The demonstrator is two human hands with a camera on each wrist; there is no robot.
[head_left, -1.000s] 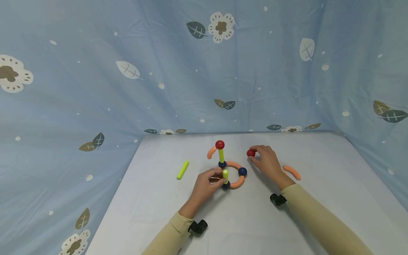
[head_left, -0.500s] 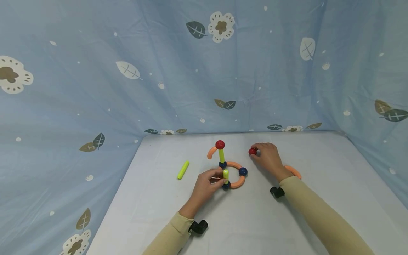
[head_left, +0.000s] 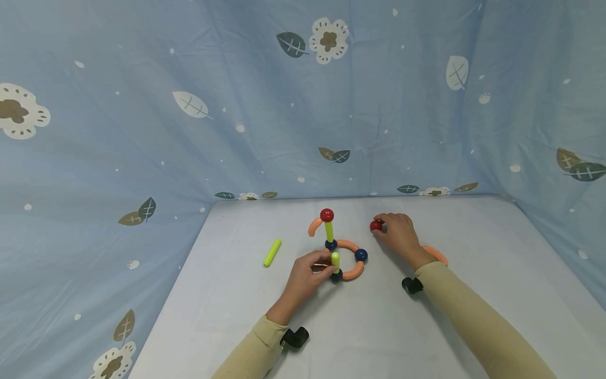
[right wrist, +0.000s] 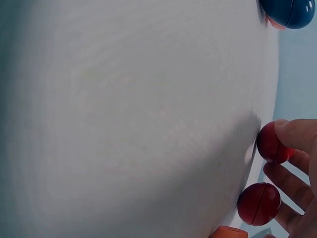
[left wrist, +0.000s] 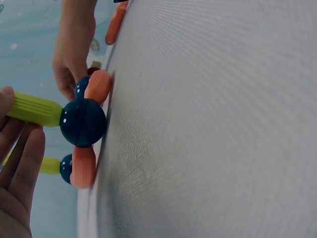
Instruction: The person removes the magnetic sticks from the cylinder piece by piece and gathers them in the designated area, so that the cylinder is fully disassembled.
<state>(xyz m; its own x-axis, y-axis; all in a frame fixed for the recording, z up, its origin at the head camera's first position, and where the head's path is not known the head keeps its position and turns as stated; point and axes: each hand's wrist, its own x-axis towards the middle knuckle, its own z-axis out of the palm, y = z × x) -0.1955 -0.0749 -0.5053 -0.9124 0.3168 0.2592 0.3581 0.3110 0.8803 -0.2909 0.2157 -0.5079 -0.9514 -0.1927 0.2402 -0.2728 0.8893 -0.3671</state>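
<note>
My left hand [head_left: 303,273] pinches an upright yellow-green rod [head_left: 335,259] that stands on a dark blue ball [left wrist: 83,122]. That ball belongs to a ring of orange curved sticks [head_left: 352,273] and blue balls. At the ring's far side rises another yellow-green rod [head_left: 329,231], topped by a red ball [head_left: 326,215] with an orange curved stick [head_left: 314,227] hanging off it. Right of the ring, my right hand [head_left: 397,237] holds a loose red ball [right wrist: 270,143] between thumb and fingers, low at the table. A second red ball [right wrist: 259,204] sits by its fingers, hidden in the head view.
A loose yellow-green rod [head_left: 272,252] lies left of the ring. Partly under the right forearm lies an orange curved stick [head_left: 435,255]. The white table [head_left: 227,310] ends at a blue patterned cloth [head_left: 265,121] behind and at the sides.
My right hand has shifted slightly right and away with the red ball, its forearm now covering part of the loose orange stick. The left hand keeps its hold on the rod.
</note>
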